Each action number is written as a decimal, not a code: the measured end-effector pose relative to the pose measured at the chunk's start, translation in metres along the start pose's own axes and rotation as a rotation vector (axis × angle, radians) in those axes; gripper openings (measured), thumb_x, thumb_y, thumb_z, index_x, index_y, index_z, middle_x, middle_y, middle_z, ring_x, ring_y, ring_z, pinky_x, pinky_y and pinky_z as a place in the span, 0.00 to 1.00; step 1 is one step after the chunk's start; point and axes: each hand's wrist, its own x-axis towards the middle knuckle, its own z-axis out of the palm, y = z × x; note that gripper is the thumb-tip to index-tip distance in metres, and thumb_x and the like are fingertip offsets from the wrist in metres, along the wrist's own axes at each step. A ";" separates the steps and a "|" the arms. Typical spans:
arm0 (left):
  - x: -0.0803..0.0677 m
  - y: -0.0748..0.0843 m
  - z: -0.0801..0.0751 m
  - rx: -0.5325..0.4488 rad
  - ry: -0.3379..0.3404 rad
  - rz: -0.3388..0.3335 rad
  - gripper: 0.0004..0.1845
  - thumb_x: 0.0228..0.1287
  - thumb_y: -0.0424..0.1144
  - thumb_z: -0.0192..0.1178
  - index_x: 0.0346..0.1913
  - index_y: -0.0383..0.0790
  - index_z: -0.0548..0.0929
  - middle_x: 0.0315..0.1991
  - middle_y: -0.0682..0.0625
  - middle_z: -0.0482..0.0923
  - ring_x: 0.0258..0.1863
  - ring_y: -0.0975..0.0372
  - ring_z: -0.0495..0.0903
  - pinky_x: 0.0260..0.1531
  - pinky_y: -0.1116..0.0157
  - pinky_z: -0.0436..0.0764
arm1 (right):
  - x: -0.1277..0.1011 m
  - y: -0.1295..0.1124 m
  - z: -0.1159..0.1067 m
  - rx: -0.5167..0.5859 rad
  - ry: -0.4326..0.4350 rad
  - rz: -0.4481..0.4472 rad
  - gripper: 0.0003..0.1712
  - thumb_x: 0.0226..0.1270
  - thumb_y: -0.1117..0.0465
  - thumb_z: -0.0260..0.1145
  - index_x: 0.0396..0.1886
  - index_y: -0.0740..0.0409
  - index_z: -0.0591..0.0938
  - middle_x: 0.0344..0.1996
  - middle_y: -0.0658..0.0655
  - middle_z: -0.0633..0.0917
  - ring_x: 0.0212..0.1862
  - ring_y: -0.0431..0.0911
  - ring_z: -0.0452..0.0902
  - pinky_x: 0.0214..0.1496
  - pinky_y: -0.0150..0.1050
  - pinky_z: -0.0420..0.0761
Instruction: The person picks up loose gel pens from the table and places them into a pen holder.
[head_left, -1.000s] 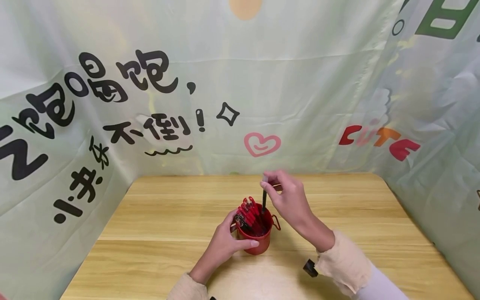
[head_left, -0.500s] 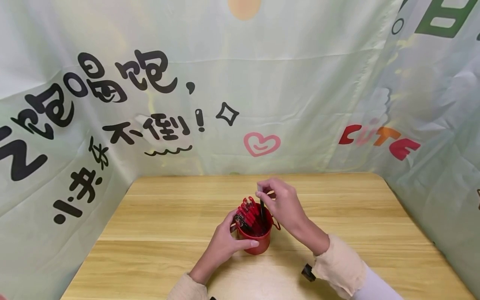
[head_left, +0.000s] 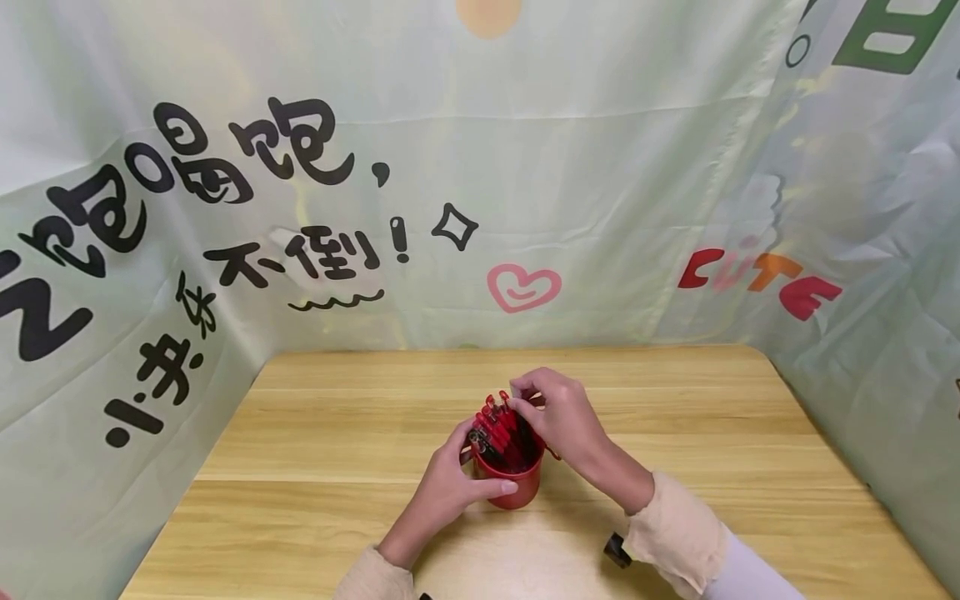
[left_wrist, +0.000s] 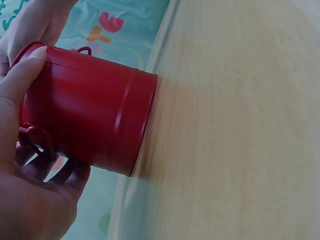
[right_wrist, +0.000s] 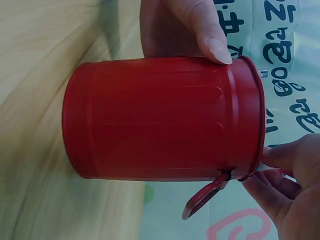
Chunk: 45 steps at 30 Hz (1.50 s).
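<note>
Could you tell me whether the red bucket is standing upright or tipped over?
Upright: the red bucket stands on the table, mouth up, pens sticking out, left hand gripping it.

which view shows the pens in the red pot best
The head view: the pens stand in the open top of the red pot. Both wrist views show only the pot's outer wall, so the pens are hidden there.

head view high and forward, wrist views close, sharing red bucket (head_left: pixel 510 479)

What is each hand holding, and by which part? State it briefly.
Left hand grips the red bucket round its side wall. Right hand is at the pens; its grip cannot be told.
</note>
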 end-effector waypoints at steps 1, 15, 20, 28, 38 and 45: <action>0.000 0.000 0.000 0.000 -0.001 0.000 0.51 0.48 0.56 0.82 0.75 0.58 0.67 0.71 0.57 0.75 0.72 0.58 0.74 0.72 0.51 0.76 | 0.000 0.000 0.001 -0.003 -0.003 -0.007 0.12 0.55 0.69 0.80 0.39 0.60 0.88 0.35 0.54 0.90 0.36 0.45 0.90 0.38 0.37 0.91; 0.000 0.001 0.000 0.001 0.003 -0.009 0.51 0.47 0.56 0.83 0.75 0.59 0.68 0.72 0.58 0.74 0.72 0.58 0.74 0.72 0.51 0.76 | -0.002 -0.002 0.006 -0.078 -0.056 0.007 0.13 0.54 0.68 0.81 0.40 0.61 0.88 0.34 0.55 0.90 0.35 0.44 0.87 0.37 0.39 0.90; 0.000 0.001 0.000 0.003 0.005 -0.005 0.50 0.47 0.56 0.83 0.74 0.59 0.68 0.71 0.59 0.75 0.71 0.59 0.75 0.72 0.52 0.76 | -0.002 -0.002 0.006 -0.115 -0.078 0.031 0.14 0.55 0.67 0.82 0.41 0.59 0.89 0.35 0.55 0.89 0.37 0.46 0.86 0.39 0.41 0.91; 0.000 0.002 0.000 0.008 0.006 -0.012 0.51 0.47 0.56 0.83 0.75 0.57 0.68 0.71 0.57 0.75 0.71 0.58 0.74 0.71 0.51 0.77 | -0.003 0.000 0.006 -0.131 -0.095 0.046 0.16 0.55 0.66 0.82 0.44 0.59 0.88 0.36 0.54 0.89 0.38 0.45 0.86 0.41 0.39 0.91; 0.000 0.001 0.001 0.011 0.006 -0.015 0.52 0.48 0.57 0.82 0.76 0.56 0.67 0.72 0.55 0.74 0.73 0.56 0.73 0.72 0.49 0.76 | -0.006 0.003 -0.003 -0.114 -0.147 0.075 0.24 0.57 0.63 0.82 0.54 0.60 0.86 0.44 0.56 0.90 0.42 0.49 0.88 0.43 0.42 0.91; -0.002 0.001 0.000 0.026 0.023 -0.027 0.53 0.46 0.57 0.83 0.76 0.56 0.68 0.72 0.54 0.74 0.73 0.54 0.73 0.72 0.46 0.75 | -0.014 0.012 -0.026 -0.166 -0.145 0.092 0.24 0.63 0.55 0.79 0.56 0.58 0.85 0.48 0.56 0.90 0.47 0.50 0.88 0.48 0.46 0.90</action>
